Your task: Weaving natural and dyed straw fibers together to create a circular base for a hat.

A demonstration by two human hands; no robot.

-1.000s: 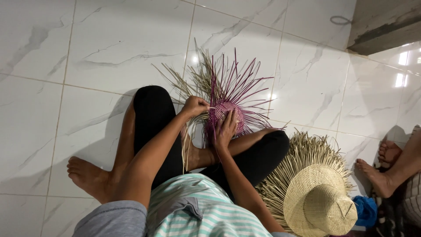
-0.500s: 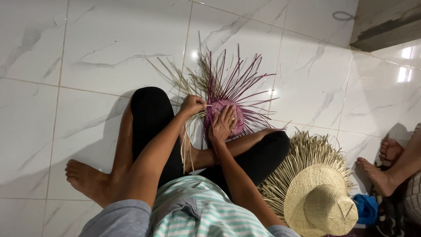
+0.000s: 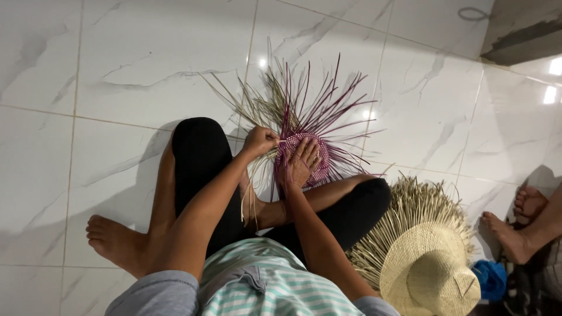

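I sit cross-legged on a white tiled floor. In front of my knees lies a round purple woven piece (image 3: 319, 167) with long purple and pale straw strands (image 3: 310, 99) fanning outward. My left hand (image 3: 260, 141) pinches a pale straw strand at the piece's left edge. My right hand (image 3: 302, 162) lies flat on the woven middle, fingers spread, pressing it down.
A part-woven natural straw hat (image 3: 430, 272) with loose fringe lies by my right knee. Beside it is a blue bundle (image 3: 490, 280). Another person's bare feet (image 3: 518, 231) rest at the right edge. A grey step (image 3: 521, 29) is at the top right.
My hands stay on the woven piece; the left hand has shifted slightly along the edge with the strand. The view has drifted a little.
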